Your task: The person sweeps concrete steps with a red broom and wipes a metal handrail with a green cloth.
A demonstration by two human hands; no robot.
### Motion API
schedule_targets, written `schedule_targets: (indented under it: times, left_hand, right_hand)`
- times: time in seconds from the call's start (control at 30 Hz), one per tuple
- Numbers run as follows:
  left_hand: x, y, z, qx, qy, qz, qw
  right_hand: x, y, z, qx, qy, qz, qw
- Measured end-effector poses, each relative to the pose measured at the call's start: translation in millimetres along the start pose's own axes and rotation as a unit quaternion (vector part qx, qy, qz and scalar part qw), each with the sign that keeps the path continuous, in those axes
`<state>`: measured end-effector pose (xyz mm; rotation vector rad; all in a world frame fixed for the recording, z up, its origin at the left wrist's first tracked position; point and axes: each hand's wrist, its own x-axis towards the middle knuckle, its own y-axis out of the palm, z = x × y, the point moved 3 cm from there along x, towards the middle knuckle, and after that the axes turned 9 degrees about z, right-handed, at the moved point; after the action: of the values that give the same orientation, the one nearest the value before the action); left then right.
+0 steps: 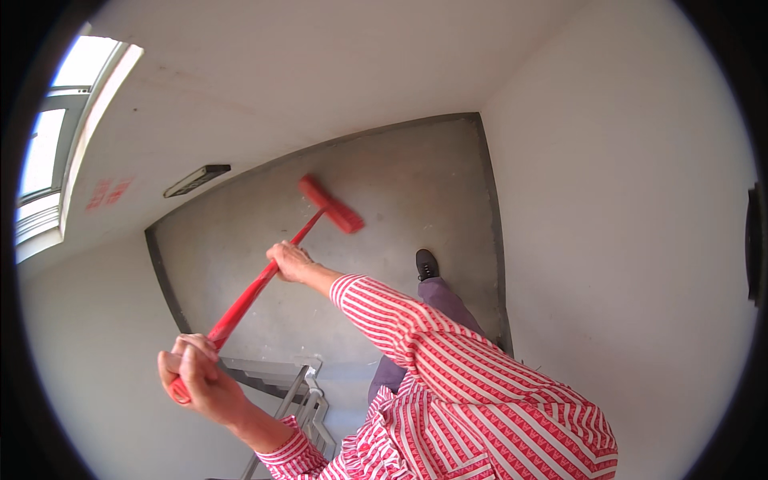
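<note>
A red broom [240, 309] slants across the view, its long handle running from the lower left up to a bristled head. My left hand [195, 372] is closed around the top end of the handle, at the lower left. Farther down the handle, nearer the head, my right hand [289, 261] grips it too. The red broom head [331, 205] lies over the grey concrete floor [384, 174] and looks slightly blurred. Small pale specks dot the floor.
White walls [600, 210] with a dark painted border at their foot enclose the landing. A metal stair railing [300, 402] and steps [255, 378] are at the lower left. An exit-sign-like fixture [198, 180] sits low on the wall, below a window [54, 132]. My dark shoe [426, 264] stands on the floor.
</note>
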<state>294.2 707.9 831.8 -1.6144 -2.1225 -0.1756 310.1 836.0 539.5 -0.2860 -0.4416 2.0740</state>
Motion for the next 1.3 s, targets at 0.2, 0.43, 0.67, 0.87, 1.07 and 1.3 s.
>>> schedule_targets:
  times: [0.2, 0.43, 0.67, 0.87, 1.07, 1.3]
  left_hand:
    - [-67.2, 8.5, -51.2, -0.022, 0.113, -0.010, 0.993]
    - [41.0, -22.2, -20.9, -0.259, 0.058, -0.013, 0.964]
    - [83.0, 117.2, 87.4, -0.321, -0.096, 0.210, 0.918]
    - [62.7, 143.5, 70.9, -0.258, -0.128, 0.145, 0.947]
    - [-12.8, 62.9, -33.9, -0.233, 0.017, 0.165, 0.958]
    - [-10.4, 45.7, 18.6, -0.238, -0.063, 0.201, 0.948]
  right_hand:
    - [-87.5, 18.4, 28.3, 0.056, -0.075, -0.001, 0.996]
    - [-99.1, -102.5, 22.0, -0.062, -0.058, -0.202, 0.976]
    - [-95.3, -199.6, -119.3, -0.156, 0.140, -0.314, 0.926]
    - [-79.8, -218.1, -160.4, -0.211, 0.133, -0.248, 0.936]
    - [-150.9, -143.7, -49.5, -0.159, 0.044, -0.161, 0.973]
    - [-164.7, -161.0, -74.1, -0.208, 0.107, -0.204, 0.951]
